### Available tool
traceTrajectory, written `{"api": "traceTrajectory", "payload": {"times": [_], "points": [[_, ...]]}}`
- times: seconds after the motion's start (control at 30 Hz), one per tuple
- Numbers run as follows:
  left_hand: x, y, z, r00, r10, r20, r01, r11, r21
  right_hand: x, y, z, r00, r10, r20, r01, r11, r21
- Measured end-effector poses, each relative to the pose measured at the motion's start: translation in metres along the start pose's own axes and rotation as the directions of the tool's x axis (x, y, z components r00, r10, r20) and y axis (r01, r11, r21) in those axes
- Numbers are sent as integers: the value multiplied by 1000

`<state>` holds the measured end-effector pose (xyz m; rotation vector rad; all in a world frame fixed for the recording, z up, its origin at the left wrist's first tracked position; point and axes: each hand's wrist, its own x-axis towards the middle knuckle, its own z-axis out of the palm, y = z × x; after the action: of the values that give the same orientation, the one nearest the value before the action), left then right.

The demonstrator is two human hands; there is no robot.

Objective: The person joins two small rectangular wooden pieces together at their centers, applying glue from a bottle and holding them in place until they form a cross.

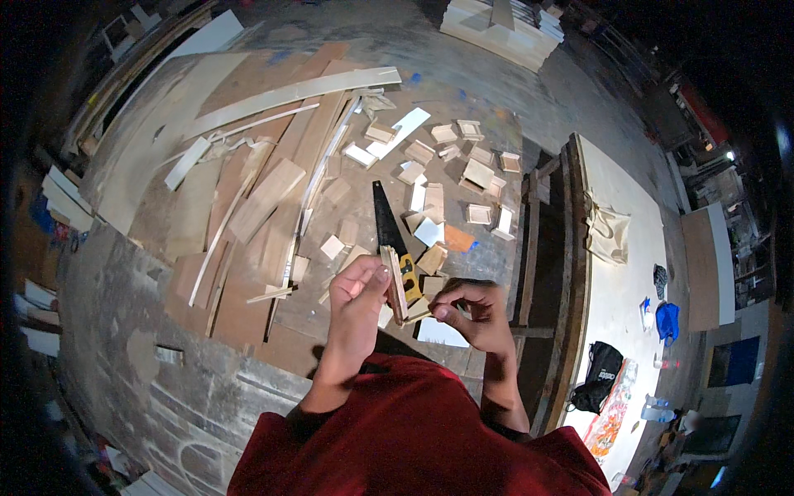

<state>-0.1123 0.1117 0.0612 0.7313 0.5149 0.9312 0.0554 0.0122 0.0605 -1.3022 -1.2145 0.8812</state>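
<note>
My left hand (357,299) is raised over the worktable, its thumb and fingers closed on a small, narrow wooden piece (394,289) that stands tilted on edge. To the right, my right hand (478,312) has its fingertips pinched at the end of a thin wooden strip (418,316), which meets the lower end of that piece. Whether the two are joined cannot be made out. Just beyond my hands lies a handsaw with a black blade (384,217) and a yellow handle (408,277), partly covered by the held piece.
Small box-like wooden pieces (478,174) and offcuts are scattered across the worktable (331,223). Long boards (289,89) and strips lie to the left. On the right, a pale table (641,273) bears a cloth bag (608,234) and a black drawstring bag (599,376). Stacked panels (502,33) stand farther back.
</note>
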Motion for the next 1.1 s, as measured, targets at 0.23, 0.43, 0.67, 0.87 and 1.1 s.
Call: {"api": "traceTrajectory", "payload": {"times": [0.23, 0.43, 0.67, 0.87, 1.1], "points": [[6, 1, 3, 996, -10, 93, 25, 987, -159, 13, -15, 0, 990, -33, -138, 34, 999, 2], [1, -3, 0, 990, -13, 144, 45, 974, -222, 4, -20, -14, 993, -115, 13, 115, 993, -7], [-17, 1, 9, 982, -92, 165, 123, 974, -190, 17, -41, -12, 985, -160, -63, 149, 979, -142], [-26, 0, 13, 964, -63, 257, 123, 966, -226, 10, -43, -16, 959, -226, -173, 216, 973, -75], [-35, -3, 16, 969, -90, 228, 136, 971, -198, 3, -44, -17, 976, -205, -72, 195, 973, -123]]}}
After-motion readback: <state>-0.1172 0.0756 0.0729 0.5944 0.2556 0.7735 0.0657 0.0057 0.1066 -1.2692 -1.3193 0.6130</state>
